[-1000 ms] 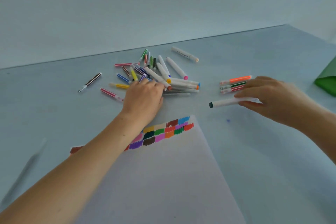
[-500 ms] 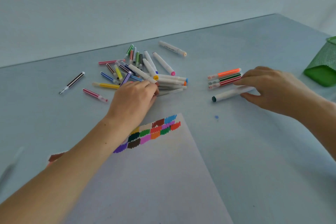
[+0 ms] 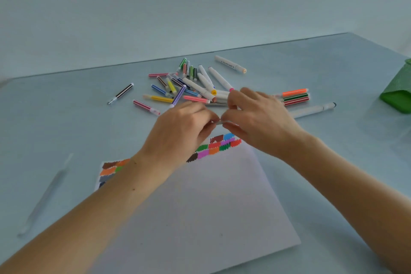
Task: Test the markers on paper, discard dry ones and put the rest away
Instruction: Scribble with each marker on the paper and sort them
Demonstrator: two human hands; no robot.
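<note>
My left hand [image 3: 182,127] and my right hand [image 3: 260,118] meet above the far edge of the white paper [image 3: 200,202]. Both pinch one thin pale marker [image 3: 221,122] between their fingertips; most of it is hidden. Rows of coloured test patches [image 3: 219,144] run along the paper's far edge. A pile of loose markers [image 3: 189,87] lies just beyond my hands. Three thin markers [image 3: 294,97], orange, green and red, lie side by side to the right. Beside them rests a long white marker [image 3: 313,110] with a dark tip.
A green mesh container [image 3: 398,93] stands at the right edge. A black-striped marker [image 3: 121,93] lies apart to the left of the pile, and a white one [image 3: 230,64] behind it. A blurred pale marker [image 3: 44,196] lies at the near left. A wall runs behind the table.
My right hand let go of the long white marker, which now lies on the table. My left hand lifted a thin marker from the pile, and both hands came together on it.
</note>
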